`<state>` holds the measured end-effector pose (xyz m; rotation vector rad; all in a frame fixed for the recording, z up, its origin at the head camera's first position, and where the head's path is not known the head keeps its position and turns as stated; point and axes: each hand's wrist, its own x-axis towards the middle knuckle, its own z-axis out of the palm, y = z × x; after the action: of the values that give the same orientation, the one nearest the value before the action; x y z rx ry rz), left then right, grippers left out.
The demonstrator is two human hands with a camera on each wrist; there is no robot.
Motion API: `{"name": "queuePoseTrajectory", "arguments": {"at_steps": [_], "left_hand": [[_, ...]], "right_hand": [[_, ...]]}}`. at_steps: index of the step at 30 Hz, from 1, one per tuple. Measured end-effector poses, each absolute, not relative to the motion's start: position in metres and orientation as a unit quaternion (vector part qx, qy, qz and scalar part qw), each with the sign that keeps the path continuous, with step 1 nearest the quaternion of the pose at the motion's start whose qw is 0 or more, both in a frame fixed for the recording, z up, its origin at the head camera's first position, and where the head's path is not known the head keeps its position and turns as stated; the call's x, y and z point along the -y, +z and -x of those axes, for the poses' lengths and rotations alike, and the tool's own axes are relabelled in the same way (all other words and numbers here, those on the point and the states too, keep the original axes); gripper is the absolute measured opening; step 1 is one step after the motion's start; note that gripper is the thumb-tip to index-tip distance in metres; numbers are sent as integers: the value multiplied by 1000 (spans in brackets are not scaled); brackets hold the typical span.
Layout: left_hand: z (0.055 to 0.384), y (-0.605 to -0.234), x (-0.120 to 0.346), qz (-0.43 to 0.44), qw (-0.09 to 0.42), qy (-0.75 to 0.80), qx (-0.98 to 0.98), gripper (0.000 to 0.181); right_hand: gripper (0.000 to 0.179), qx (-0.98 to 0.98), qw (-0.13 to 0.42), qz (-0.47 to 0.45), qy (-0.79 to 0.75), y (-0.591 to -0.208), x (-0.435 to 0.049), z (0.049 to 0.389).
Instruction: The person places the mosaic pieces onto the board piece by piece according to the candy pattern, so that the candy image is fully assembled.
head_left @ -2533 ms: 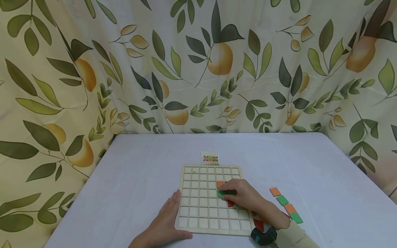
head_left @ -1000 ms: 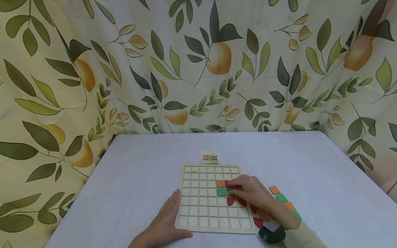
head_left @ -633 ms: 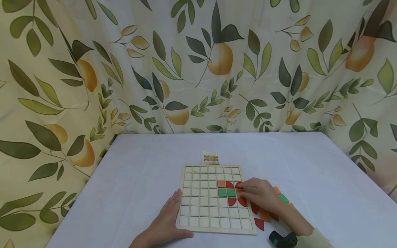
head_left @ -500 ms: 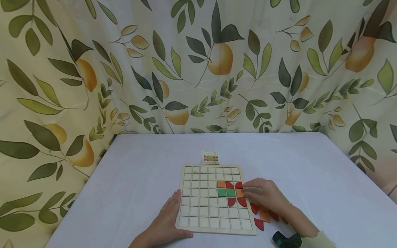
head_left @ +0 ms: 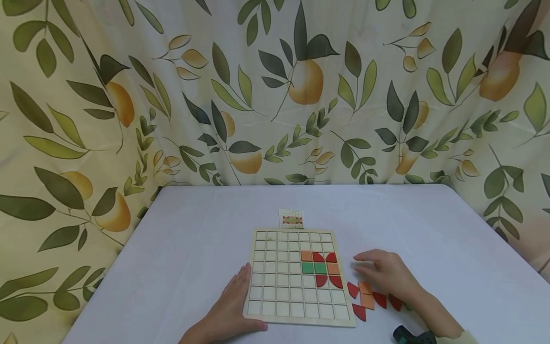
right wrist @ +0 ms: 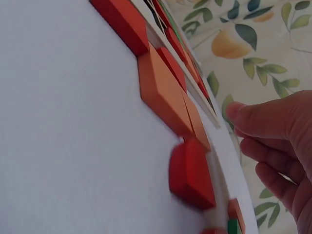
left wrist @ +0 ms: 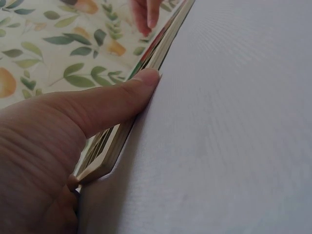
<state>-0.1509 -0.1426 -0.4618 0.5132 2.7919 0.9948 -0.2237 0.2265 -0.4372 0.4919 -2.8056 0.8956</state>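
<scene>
A wooden grid board [head_left: 275, 321] lies on the table with several flat tiles in its right-hand cells: orange squares [head_left: 333, 269], green squares [head_left: 320, 268] and red quarter-circles [head_left: 336, 282]. Along the board's left edge lie the straight fingers of my left hand [head_left: 225, 303]; its thumb presses the front edge, as the left wrist view shows. My right hand [head_left: 388, 273] is in the air to the right of the board, above loose tiles. Thumb and index finger stand apart there, nothing between them. In the right wrist view, its other fingers [right wrist: 278, 165] are loosely bent.
Beside the board's right edge are loose red quarter-circles [head_left: 359, 312] and orange squares [head_left: 367, 301]. A green tile [head_left: 407, 307] is mostly hidden under the right forearm. Behind the board is a small pattern card [head_left: 291, 219]. A leaf-print curtain [head_left: 275, 95] hangs beyond the white table [head_left: 206, 215].
My right hand has set a green tile and an orange tile in the board's fourth row, let go, and moved right off the board. My left hand has stayed put.
</scene>
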Motion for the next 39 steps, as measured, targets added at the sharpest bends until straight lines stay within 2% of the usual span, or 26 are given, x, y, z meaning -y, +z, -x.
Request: {"name": "queuePoseTrajectory", "arguments": {"at_steps": [12,23,39], "left_hand": [[150,-461,143,-172,65,328,-927,128],[149,-461,143,-174,65,334,-924,128],[150,-461,143,-172,64,328,-927,128]], "right_hand": [[24,948,58,-98,298,-433,-253,220],[37,960,4,-42,277,-431,-262,221],[33,957,15,-69,280,-437,-259,227]]}}
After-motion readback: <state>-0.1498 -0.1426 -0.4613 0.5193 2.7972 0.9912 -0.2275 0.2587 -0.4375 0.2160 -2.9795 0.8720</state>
